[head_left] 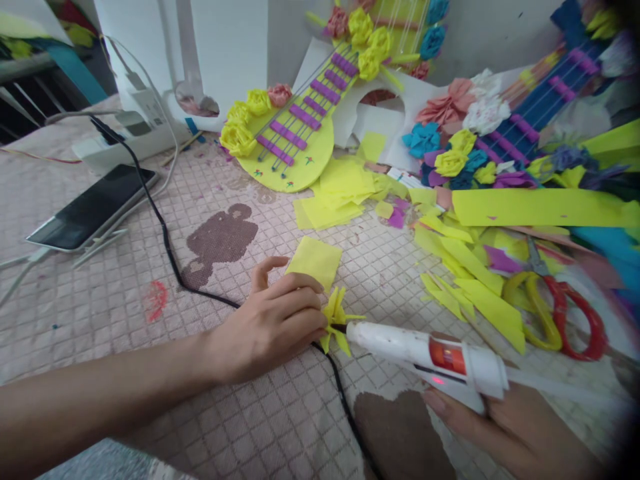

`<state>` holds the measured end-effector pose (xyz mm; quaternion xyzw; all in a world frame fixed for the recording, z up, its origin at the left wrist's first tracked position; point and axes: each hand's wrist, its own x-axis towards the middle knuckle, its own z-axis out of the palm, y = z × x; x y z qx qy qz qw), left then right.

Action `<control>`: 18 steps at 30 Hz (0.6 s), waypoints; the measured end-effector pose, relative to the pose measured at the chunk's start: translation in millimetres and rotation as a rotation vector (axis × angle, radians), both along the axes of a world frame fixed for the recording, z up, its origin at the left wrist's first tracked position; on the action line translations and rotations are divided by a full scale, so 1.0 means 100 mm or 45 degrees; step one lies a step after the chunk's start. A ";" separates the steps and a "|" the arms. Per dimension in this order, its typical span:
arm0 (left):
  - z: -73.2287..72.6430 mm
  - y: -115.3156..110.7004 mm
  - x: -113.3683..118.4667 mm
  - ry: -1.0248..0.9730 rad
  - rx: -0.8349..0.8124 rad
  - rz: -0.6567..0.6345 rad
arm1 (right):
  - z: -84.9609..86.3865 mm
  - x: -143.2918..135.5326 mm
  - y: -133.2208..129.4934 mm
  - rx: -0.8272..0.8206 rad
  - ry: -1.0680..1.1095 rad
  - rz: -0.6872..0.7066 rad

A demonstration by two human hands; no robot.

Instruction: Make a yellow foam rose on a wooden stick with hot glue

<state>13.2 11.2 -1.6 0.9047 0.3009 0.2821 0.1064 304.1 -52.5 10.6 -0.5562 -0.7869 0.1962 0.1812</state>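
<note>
A small yellow paper flower (337,320) with pointed petals is at the fingertips of my left hand (280,323), whose fingers curl down against its left side. My right hand (520,427) grips a white hot glue gun (425,353) with an orange window and a lit red light. The gun's dark nozzle reaches in among the flower's petals. A clear glue stick (565,387) sticks out of the gun's rear. Just behind my left fingers lies a square of yellow paper (316,260).
Red-and-yellow scissors (577,320) lie right among yellow paper strips (480,300). A yellow paper guitar (295,150) and a blue one (530,127) stand behind. A black cord (165,240) crosses the table. Left are a phone (95,207) and a power strip (115,147).
</note>
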 end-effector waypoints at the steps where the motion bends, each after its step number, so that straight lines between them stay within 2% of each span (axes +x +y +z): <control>1: 0.01 0.00 0.00 -0.008 -0.006 0.002 | 0.01 -0.01 0.01 -0.058 -0.039 0.097; 3: 0.01 0.00 0.01 -0.023 -0.008 -0.001 | 0.02 -0.02 0.02 -0.129 -0.077 0.240; 4: 0.01 0.00 0.01 -0.027 -0.009 -0.003 | 0.03 -0.03 0.03 -0.134 -0.081 0.252; 10: -0.02 0.01 0.02 -0.053 -0.019 -0.004 | 0.02 0.01 0.00 -0.122 -0.113 0.211; 18: 0.03 0.01 0.03 -0.042 -0.052 -0.012 | 0.04 0.00 0.00 -0.147 -0.060 0.148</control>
